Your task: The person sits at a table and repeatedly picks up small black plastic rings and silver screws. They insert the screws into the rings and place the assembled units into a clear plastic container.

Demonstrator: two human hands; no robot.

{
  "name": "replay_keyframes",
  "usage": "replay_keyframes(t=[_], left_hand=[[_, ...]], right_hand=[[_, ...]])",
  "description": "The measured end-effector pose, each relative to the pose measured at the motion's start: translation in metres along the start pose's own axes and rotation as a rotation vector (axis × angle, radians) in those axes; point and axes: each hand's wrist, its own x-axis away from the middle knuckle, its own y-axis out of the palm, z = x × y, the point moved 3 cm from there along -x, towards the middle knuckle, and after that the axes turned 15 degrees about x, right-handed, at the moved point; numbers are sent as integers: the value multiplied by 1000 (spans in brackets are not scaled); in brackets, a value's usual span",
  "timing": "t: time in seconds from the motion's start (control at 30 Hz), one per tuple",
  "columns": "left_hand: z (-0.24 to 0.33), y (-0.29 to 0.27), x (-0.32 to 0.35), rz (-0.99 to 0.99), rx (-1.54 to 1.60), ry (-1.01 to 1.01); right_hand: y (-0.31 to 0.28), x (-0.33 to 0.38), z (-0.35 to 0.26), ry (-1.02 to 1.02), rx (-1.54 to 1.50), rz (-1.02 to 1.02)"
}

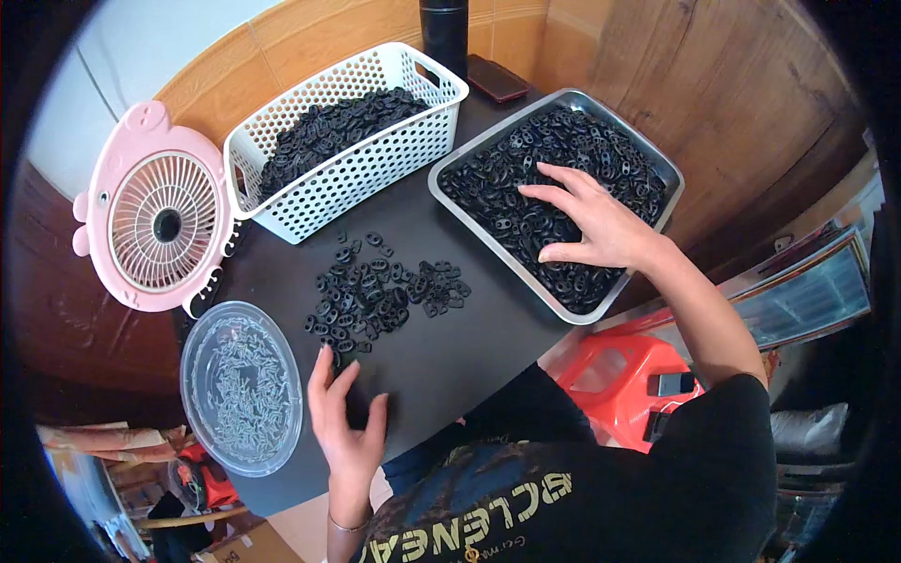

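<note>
Currently the right hand rests on black rings in the tray.

Home workbench: parts basket, steel tray, fan.

Small black plastic pieces, flat with oval holes, heaped in a shallow metal tray at the far right of the dark table, filling it almost to the rim. Right hand spread flat on top of this heap, fingers pointing left. More of the same black pieces scattered loose in a low pile at the table's middle, between tray and near edge. Left hand near this pile, fingertips touching its nearest pieces.
</note>
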Motion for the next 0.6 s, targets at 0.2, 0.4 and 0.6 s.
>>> replay_keyframes(t=[0.2, 0.4, 0.6], left_hand=[[52, -28, 17, 19, 251, 590], [128, -55, 14, 445, 300, 1514], [136, -62, 11, 386, 196, 1639]], right_hand=[[13, 3, -4, -56, 112, 42], [27, -21, -3, -130, -18, 117], [26, -33, 10, -83, -116, 142]])
